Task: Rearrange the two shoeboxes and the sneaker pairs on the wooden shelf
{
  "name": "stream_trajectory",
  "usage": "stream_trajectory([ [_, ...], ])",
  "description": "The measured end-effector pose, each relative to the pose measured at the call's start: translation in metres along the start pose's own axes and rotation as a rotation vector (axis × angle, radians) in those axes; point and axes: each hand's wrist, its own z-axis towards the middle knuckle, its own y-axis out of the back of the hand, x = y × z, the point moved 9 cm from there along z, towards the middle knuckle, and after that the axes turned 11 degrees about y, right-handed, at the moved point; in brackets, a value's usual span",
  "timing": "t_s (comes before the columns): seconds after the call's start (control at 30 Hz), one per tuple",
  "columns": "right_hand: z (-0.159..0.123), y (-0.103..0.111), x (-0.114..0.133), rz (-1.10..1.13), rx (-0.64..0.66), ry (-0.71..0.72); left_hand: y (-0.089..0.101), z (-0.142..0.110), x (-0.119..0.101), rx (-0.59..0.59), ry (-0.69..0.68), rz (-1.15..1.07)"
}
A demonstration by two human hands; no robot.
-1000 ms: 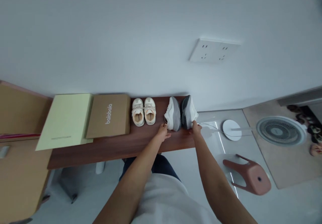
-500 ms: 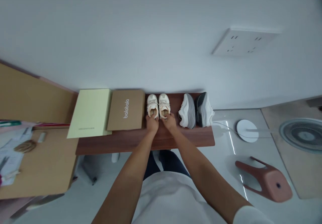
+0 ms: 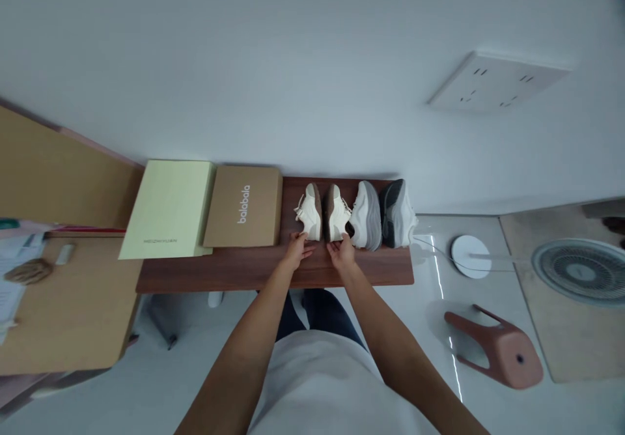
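Observation:
Two small cream shoes lie on their sides on the brown wooden shelf, brown soles facing each other with a narrow gap between. My left hand (image 3: 297, 251) is at the heel of the left cream shoe (image 3: 310, 212), thumb on the upper and fingers stretched under the heel edge. The right cream shoe (image 3: 336, 213) has its heel between the thumb and fingers of my right hand (image 3: 342, 251). Right beside it stands a white shoe with a grey sole (image 3: 367, 215), then a white shoe with a dark sole (image 3: 398, 213).
A brown balabala box (image 3: 244, 207) and a pale yellow box (image 3: 168, 207) occupy the left of the shelf (image 3: 273, 269). Behind is a wall with a socket plate (image 3: 500, 83). A pink stool (image 3: 512, 350) and a fan (image 3: 581, 271) stand to the right, a desk (image 3: 83, 298) to the left.
Both cream shoes have gone from upright to lying on their sides, soles inward, and have shifted right, away from the brown box. My hands moved right with them and spread apart.

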Motion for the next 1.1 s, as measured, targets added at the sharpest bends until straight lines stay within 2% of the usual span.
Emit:
stream_trajectory([
  [0.1,-0.009,0.012,-0.004,-0.102,-0.014,-0.106,0.024,-0.019,0.007,-0.155,-0.076,0.118],
  [0.17,-0.022,0.02,-0.01,-0.162,0.019,-0.195,0.045,-0.036,0.02,-0.162,-0.128,0.166],
  [0.23,-0.04,0.027,-0.021,-0.222,0.078,-0.257,0.074,-0.053,0.031,-0.121,-0.209,0.202],
  [0.27,-0.05,0.027,-0.03,-0.264,0.131,-0.279,0.098,-0.063,0.031,-0.16,-0.284,0.212],
  [0.33,-0.071,0.019,-0.052,-0.346,0.269,-0.286,0.155,-0.084,0.018,-0.347,-0.459,0.24],
  [0.4,-0.091,-0.004,-0.075,-0.426,0.4,-0.221,0.21,-0.103,-0.007,-0.576,-0.59,0.271],
  [0.47,-0.102,-0.038,-0.086,-0.519,0.448,-0.029,0.244,-0.111,-0.044,-0.713,-0.655,0.32],
  [0.5,-0.105,-0.059,-0.085,-0.564,0.441,0.118,0.252,-0.11,-0.064,-0.725,-0.666,0.353],
  [0.57,-0.111,-0.101,-0.074,-0.617,0.412,0.434,0.251,-0.098,-0.101,-0.655,-0.653,0.416],
  [0.6,-0.112,-0.119,-0.069,-0.623,0.412,0.547,0.247,-0.091,-0.116,-0.601,-0.631,0.438],
  [0.67,-0.108,-0.143,-0.067,-0.608,0.437,0.61,0.237,-0.08,-0.132,-0.518,-0.574,0.437],
  [0.7,-0.103,-0.146,-0.069,-0.594,0.441,0.578,0.234,-0.079,-0.136,-0.492,-0.558,0.421],
  [0.77,-0.093,-0.139,-0.075,-0.542,0.422,0.465,0.229,-0.086,-0.139,-0.433,-0.578,0.402],
  [0.83,-0.089,-0.125,-0.083,-0.461,0.394,0.337,0.221,-0.107,-0.14,-0.353,-0.684,0.457],
  [0.9,-0.093,-0.116,-0.097,-0.382,0.398,0.207,0.209,-0.141,-0.137,-0.307,-0.84,0.603],
  [1.0,-0.112,-0.122,-0.121,-0.349,0.488,0.02,0.186,-0.19,-0.119,-0.324,-1.053,0.876],
  [1.1,-0.133,-0.136,-0.126,-0.301,0.595,-0.062,0.157,-0.213,-0.092,-0.274,-1.149,1.027],
])
